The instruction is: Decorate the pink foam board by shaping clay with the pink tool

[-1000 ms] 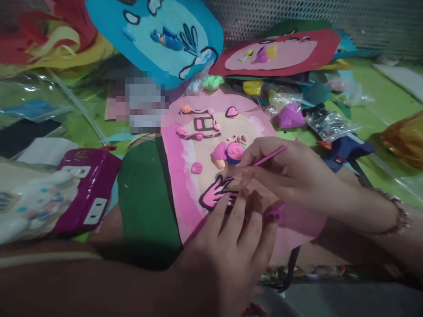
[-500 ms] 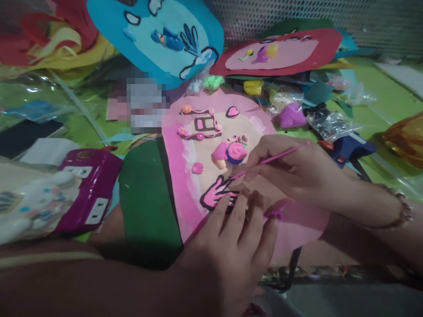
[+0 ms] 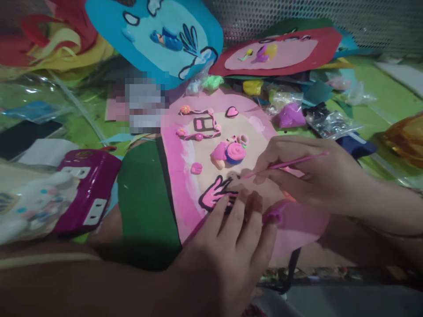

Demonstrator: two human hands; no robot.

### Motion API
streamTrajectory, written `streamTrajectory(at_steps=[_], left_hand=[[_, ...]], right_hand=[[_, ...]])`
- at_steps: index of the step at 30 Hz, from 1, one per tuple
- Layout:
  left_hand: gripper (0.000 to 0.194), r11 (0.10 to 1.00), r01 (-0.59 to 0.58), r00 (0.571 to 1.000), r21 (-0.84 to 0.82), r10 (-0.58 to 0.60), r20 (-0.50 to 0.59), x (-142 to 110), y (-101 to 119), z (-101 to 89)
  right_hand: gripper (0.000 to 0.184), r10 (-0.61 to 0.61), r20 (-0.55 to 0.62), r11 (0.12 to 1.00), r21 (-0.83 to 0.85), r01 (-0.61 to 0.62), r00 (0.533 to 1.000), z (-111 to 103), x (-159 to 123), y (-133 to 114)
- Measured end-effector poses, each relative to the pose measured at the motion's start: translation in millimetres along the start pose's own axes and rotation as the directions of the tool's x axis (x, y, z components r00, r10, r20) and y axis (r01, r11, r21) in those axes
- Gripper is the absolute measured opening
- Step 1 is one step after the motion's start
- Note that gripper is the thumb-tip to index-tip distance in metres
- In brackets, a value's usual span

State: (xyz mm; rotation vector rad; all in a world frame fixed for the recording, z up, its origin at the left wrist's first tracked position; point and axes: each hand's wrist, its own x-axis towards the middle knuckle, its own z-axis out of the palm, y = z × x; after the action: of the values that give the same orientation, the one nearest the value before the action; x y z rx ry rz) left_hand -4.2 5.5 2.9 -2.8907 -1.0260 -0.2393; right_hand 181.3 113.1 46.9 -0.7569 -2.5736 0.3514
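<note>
My right hand (image 3: 294, 171) pinches a thin pink stick-like tool (image 3: 297, 161) over the pink paper (image 3: 297, 237). The tool's tip is near a small dark spot on the paper's beige middle, right of a pink clay shape (image 3: 214, 193) with black branching outlines. My left hand (image 3: 234, 233) lies with spread fingers on the lower paper, partly covering that shape. Above is a pink and blue clay snail-like figure (image 3: 231, 154). Higher up are a pink clay heart (image 3: 231, 112) and a flower-trimmed clay frame (image 3: 200, 124). Purple clay (image 3: 276, 215) shows beside my left fingers.
A purple case (image 3: 87, 189) and green paper (image 3: 145, 202) stand to the left. Behind are a blue clay picture (image 3: 139, 48) and a red-rimmed one (image 3: 228, 66), with bagged clay (image 3: 292, 115) before them. An amber object (image 3: 406, 138) sits at the right.
My right hand has shifted right with the tool, and its tip has drawn away from the black-outlined shape. A dark spot now shows by the tip. My left hand has barely moved.
</note>
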Motion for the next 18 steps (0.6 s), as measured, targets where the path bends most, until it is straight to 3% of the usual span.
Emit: streamTrajectory(at_steps=[5,10,14,18], left_hand=[[0.062,1.0,0.001,1.0,0.007,-0.001,-0.007,-0.3,-0.3,0.3],[0.074,1.0,-0.007,1.0,0.016,0.007,0.012,-0.3,-0.4,0.0],[0.079,1.0,-0.004,1.0,0.015,0.004,0.0,0.0,-0.5,0.3],[0.072,1.0,-0.002,1.0,0.012,0.002,0.001,0.6,-0.3,0.6]], right_hand=[[0.014,0.067,-0.097,0.996,0.072,-0.061,0.993,-1.7,2.3,-4.1],[0.02,0.002,-0.048,0.991,0.131,0.004,0.999,4.9,6.0,-4.7],[0.016,0.018,-0.038,0.986,0.167,-0.012,0.999,10.1,7.7,-4.3],[0.017,0.054,-0.025,0.977,0.209,-0.048,0.998,11.9,8.5,-5.1]])
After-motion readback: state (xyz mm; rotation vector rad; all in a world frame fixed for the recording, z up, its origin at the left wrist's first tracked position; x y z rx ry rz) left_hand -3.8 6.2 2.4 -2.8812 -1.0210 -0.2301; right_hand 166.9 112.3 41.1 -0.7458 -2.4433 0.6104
